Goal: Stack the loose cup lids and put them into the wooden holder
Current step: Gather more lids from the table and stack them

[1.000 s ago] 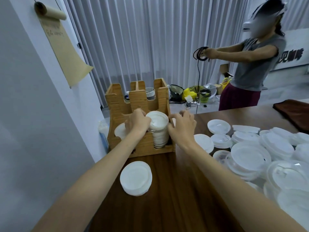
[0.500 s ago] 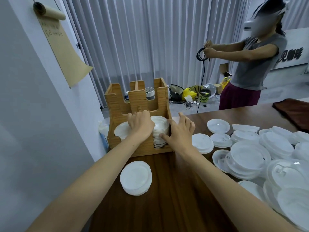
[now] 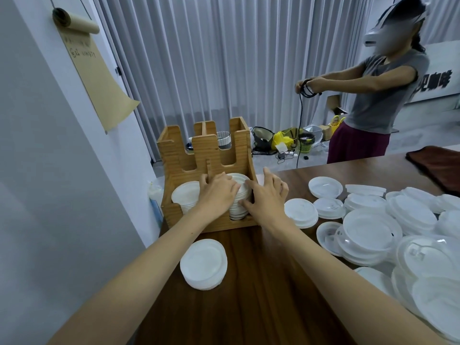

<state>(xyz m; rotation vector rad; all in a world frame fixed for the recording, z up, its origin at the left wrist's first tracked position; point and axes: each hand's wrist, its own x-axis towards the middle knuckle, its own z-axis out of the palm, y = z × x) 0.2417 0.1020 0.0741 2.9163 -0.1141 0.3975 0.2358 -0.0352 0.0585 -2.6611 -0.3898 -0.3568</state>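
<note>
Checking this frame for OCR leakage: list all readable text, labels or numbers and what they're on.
Handwritten lines on the brown paper sheet on the wall: too blurred to read.
"咖啡", probably: the last of the large dark characters on the white sign behind the standing person; the rest is hidden.
No print visible on the cup lids or wooden holder.

Two bare forearms (uncovered to the frame edge), left grip (image 3: 219, 194), right grip (image 3: 267, 199).

We counted one wooden holder (image 3: 219, 150) and two lid stacks in it, a left stack (image 3: 185, 195) and a right stack (image 3: 237, 211). One front stack (image 3: 203, 260) stood alone. The loose lids (image 3: 368, 225) overlapped too much to count. We saw one bystander (image 3: 373, 95).
</note>
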